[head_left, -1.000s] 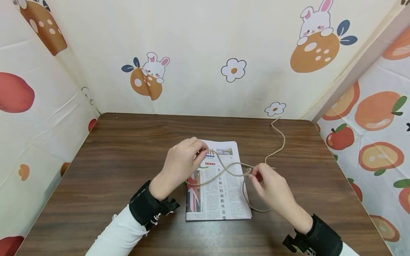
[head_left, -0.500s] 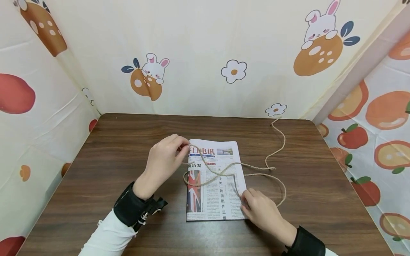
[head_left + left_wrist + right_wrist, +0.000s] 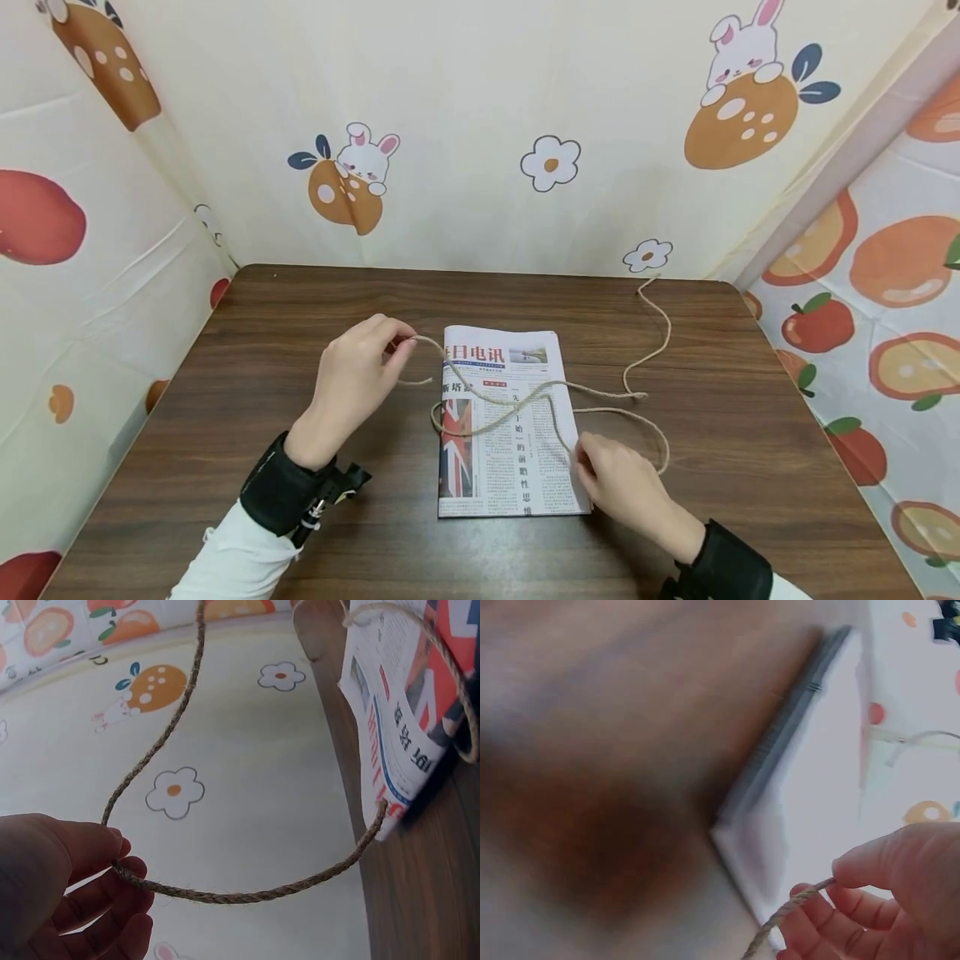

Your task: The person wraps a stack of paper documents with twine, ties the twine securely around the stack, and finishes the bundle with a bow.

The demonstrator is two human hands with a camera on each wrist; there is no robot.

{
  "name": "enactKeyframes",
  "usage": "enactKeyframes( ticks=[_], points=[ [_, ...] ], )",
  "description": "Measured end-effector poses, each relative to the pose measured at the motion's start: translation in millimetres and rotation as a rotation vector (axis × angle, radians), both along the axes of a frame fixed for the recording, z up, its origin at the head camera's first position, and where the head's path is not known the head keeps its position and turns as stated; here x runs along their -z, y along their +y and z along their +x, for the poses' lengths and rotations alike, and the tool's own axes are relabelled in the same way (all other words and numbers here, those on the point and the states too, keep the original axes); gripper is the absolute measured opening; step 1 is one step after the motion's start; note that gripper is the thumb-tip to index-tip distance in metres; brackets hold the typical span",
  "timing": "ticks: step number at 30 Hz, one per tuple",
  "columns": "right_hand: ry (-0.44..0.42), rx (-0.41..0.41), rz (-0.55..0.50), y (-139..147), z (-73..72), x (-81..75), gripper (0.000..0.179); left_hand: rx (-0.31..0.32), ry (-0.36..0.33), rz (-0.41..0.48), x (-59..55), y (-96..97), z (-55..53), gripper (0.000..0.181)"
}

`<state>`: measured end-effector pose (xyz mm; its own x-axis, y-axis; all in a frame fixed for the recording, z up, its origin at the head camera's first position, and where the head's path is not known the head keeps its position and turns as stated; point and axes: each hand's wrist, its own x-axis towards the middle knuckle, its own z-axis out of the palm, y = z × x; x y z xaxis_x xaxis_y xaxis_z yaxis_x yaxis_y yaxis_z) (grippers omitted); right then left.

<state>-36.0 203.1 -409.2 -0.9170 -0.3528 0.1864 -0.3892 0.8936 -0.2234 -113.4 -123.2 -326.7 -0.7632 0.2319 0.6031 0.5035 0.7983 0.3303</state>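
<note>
A thin tan jute rope (image 3: 480, 431) lies across a folded newspaper (image 3: 495, 483), crossing itself over the middle of the page. My left hand (image 3: 354, 383) is beyond the paper's upper left edge and pinches the rope between thumb and fingertips; a short tail shows beside it. In the left wrist view that rope (image 3: 247, 898) sags in a curve from the fingers. At the newspaper's lower right edge, my right hand (image 3: 628, 483) pinches another stretch of it. The right wrist view shows the rope (image 3: 784, 909) between thumb and fingers, near the newspaper's edge.
The newspaper rests on a dark wood table (image 3: 315, 333). More rope (image 3: 663, 333) trails to the table's far edge, and a loop bends out right of the newspaper. Printed curtains (image 3: 465, 217) with rabbits, flowers and fruit enclose the back and sides.
My left hand has moved left off the newspaper, drawing its rope along. My right hand has come down toward me to the lower right edge, and the crossing over the page has tightened somewhat.
</note>
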Motion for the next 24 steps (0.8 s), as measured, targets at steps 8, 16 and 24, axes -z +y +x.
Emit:
enactKeyframes(
  ticks=[8,16,24],
  points=[
    [0.100,-0.060,-0.078,-12.3,-28.7,-50.8,0.015,-0.066,0.012,-0.039,8.3,-25.6,2.1,0.006],
    [0.147,-0.133,-0.099,-33.4,-60.8,-85.5,0.006,-0.152,-0.007,-0.057,15.9,-55.2,8.1,0.007],
    [0.121,-0.182,-0.099,-65.0,-87.3,-86.2,0.003,-0.216,-0.027,-0.090,24.4,-85.7,13.8,0.009]
  ],
)
